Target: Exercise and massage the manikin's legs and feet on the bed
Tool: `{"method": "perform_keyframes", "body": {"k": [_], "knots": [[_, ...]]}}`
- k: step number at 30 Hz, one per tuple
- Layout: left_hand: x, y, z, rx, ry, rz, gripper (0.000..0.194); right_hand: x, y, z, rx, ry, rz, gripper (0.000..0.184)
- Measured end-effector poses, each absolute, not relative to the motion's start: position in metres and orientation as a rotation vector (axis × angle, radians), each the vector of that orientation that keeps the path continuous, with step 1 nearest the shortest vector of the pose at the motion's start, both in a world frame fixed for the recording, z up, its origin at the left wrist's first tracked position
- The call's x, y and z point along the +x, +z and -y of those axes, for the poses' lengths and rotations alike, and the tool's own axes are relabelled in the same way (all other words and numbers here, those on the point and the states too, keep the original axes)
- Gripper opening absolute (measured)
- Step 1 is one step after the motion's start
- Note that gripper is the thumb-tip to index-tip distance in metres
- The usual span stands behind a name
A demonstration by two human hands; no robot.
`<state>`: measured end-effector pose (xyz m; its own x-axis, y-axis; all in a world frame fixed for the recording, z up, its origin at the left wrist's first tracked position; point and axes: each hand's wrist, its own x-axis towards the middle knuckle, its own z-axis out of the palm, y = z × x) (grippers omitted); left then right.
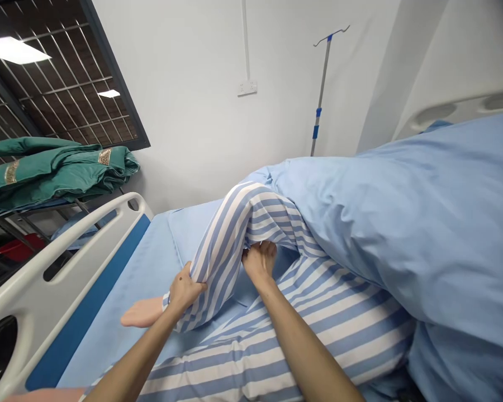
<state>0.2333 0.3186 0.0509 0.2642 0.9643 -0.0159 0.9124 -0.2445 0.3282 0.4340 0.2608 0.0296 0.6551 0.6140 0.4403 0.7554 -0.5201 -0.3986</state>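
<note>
A bent leg in blue-and-white striped trousers [230, 245] rises from the bed, knee up, with its bare, smooth foot [142, 312] on the sheet. My left hand [186, 287] is closed around the lower part of this trouser leg, above the ankle. Beneath the bent knee, my right hand [260, 259] is curled against the striped cloth, its fingertips partly hidden. The other striped leg [251, 357] lies stretched out nearer to me, and part of its foot [46, 395] shows at the bottom left.
A blue quilt [385, 212] covers the upper body on the right. The white bed end board [79, 268] stands at the left, with folded green covers [62, 173] beyond it. Behind the bed are an IV pole [321, 100] and a wall socket [247, 88].
</note>
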Motion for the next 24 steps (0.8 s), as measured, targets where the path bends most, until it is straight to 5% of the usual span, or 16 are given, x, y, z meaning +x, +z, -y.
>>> {"method": "perform_keyframes", "body": {"k": [17,24], "knots": [[0.106,0.124,-0.396,2.771,-0.302,-1.731,0.050,0.415,0.010,-0.260,-2.332,0.115,1.465,0.037],[0.082,0.100,-0.405,2.897,-0.469,-1.609,0.054,0.414,-0.005,-0.258,-2.371,0.437,1.642,0.037]]}}
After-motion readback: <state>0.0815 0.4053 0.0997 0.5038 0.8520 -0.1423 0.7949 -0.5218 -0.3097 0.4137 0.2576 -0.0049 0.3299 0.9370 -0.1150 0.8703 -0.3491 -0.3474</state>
